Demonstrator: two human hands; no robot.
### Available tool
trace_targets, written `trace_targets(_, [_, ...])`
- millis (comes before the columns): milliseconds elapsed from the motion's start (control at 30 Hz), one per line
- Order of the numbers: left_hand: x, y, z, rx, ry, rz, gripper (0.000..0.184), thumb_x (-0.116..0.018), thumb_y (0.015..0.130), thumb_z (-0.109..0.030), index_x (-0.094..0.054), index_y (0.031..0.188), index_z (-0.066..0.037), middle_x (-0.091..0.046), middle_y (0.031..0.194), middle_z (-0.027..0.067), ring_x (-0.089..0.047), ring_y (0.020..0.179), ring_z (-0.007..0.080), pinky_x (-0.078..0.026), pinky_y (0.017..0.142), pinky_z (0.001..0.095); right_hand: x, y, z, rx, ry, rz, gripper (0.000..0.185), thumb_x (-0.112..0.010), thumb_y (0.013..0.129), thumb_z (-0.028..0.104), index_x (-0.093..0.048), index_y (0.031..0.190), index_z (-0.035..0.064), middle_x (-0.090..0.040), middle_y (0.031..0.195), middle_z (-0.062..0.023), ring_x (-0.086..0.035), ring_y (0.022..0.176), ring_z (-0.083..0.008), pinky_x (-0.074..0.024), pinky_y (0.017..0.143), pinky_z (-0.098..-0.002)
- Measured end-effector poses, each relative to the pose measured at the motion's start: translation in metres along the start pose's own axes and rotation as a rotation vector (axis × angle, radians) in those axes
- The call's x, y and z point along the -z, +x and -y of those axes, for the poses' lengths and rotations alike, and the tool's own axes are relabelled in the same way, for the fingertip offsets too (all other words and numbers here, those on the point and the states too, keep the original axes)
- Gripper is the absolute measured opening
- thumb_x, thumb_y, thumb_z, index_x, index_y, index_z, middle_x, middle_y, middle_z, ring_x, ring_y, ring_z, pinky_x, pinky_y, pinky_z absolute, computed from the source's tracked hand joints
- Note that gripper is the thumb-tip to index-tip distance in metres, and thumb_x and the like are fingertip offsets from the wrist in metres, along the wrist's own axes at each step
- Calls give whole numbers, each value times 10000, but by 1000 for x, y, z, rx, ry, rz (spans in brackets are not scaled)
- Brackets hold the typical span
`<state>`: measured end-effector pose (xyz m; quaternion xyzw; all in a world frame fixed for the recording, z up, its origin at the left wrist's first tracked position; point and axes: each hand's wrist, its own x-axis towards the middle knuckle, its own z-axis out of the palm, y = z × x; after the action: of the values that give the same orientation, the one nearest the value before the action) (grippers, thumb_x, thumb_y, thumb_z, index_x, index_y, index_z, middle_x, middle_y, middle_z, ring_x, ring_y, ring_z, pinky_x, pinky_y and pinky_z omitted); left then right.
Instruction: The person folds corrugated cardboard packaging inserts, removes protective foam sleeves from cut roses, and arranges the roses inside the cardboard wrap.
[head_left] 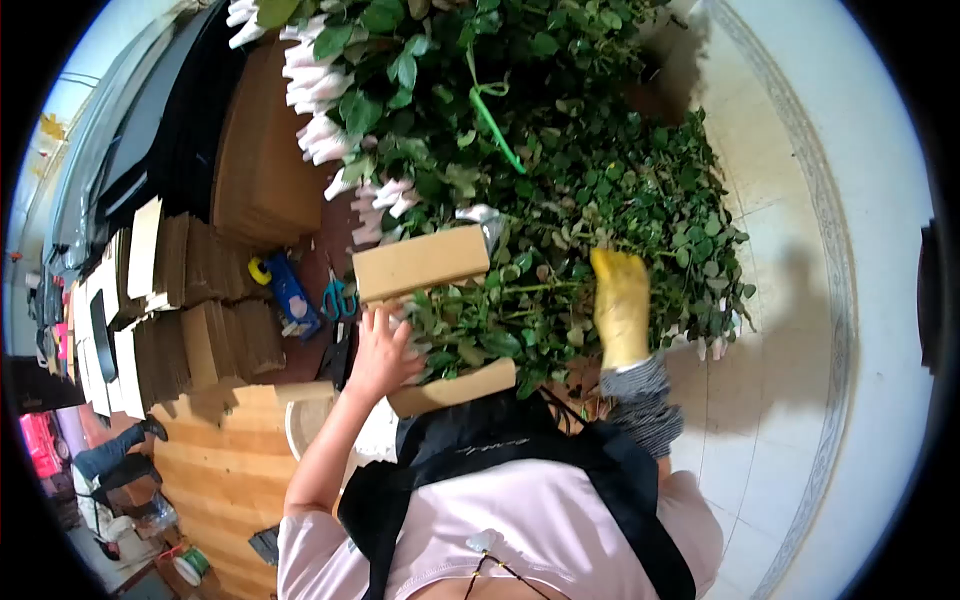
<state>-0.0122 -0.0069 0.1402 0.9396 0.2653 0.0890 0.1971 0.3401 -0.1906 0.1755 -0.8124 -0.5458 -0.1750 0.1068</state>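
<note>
My bare left hand (385, 350) is at the left end of a leafy bundle of stems (500, 325), its fingers bent and somewhat apart against the pale ends there. A cardboard piece (420, 262) lies just above this hand, and another cardboard strip (455, 388) is below the bundle, near the black apron (480, 435). My right hand (622, 305), in a yellow glove with a grey knitted cuff, is closed around stems at the bundle's right part. Leaves partly hide what its fingers hold.
More leafy stems (610, 180) with white-wrapped heads (312, 80) fill the top. A green tie (495, 130) lies on them. At left are teal scissors (338, 298), a blue tape dispenser (290, 295), stacked cardboard (215, 345) and a large brown carton (262, 150).
</note>
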Motion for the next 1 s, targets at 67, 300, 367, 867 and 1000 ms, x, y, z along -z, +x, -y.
trace_targets(67, [-3,-2,-1,-4,-81,-65,548,-850,576,-181,-599,1025,6,-433,1313,249,-442,1120,436,-435,953,518,-9,0,28,86,255,-16,357,-575,840,-26,-604,1188,45,-683,1033,-159,-645,898,-320,-535,806,-439])
trace_targets(300, [8,0,-9,30,33,-81,532,-821,596,-209,-649,1075,-56,-434,1352,223,-431,1255,412,-410,1038,495,-65,-22,-13,-148,554,808,389,-608,962,247,-599,1326,109,-630,1309,-150,-631,1154,-269,-513,972,-416])
trace_targets(367, [-12,-8,2,121,-211,-86,585,-830,625,-196,-625,1156,-60,-380,1394,235,-436,1256,417,-417,1042,483,3,68,4,-224,403,1025,472,-527,1007,285,-463,1439,106,-570,1389,-141,-604,1195,-286,-492,1029,-402])
trace_targets(867, [-15,-10,2,76,-115,-122,591,-840,652,-200,-622,1189,-87,-397,1443,222,-487,1197,409,-429,1025,484,14,403,138,157,99,-679,192,-722,782,189,-721,963,125,-687,1110,-85,-596,1136,-277,-443,1020,-420])
trace_targets(1000, [-15,-11,4,89,-184,-123,598,-860,640,-249,-633,1171,-91,-421,1427,244,-476,1243,415,-412,1048,492,5,379,77,-45,282,-894,205,-676,768,39,-693,965,91,-704,921,-131,-672,879,-325,-545,774,-430])
